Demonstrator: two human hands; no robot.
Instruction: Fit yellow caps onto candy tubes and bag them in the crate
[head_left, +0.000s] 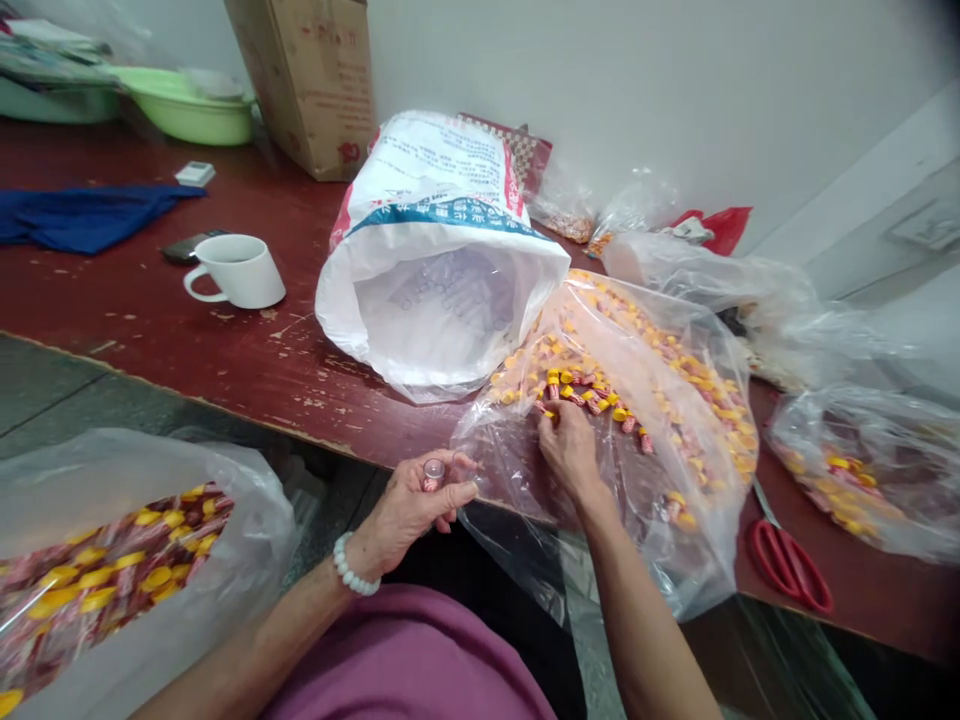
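Observation:
My left hand [424, 490], with a pale bead bracelet at the wrist, is closed around a small clear plastic tube [433, 472]. Its round mouth faces up, and something pink and white shows inside. Another clear rim is at the fingertips. My right hand [568, 448] reaches into the mouth of a clear plastic bag [510, 480], its fingers pinched at a small yellow-capped piece [546, 411]. Several similar pieces with pink-and-white bodies [592, 400] lie just beyond the fingers. Ahead, a white printed sack [442, 180] lies on its side, its mouth showing clear plastic tubes [457, 285].
The dark red table [315, 380] carries a white mug [244, 272], a blue cloth [90, 218], a green basin [187, 105] and a cardboard box [307, 80]. Red-handled scissors [787, 565] lie right. A large bag [255, 510] of yellow-capped tubes stands lower left.

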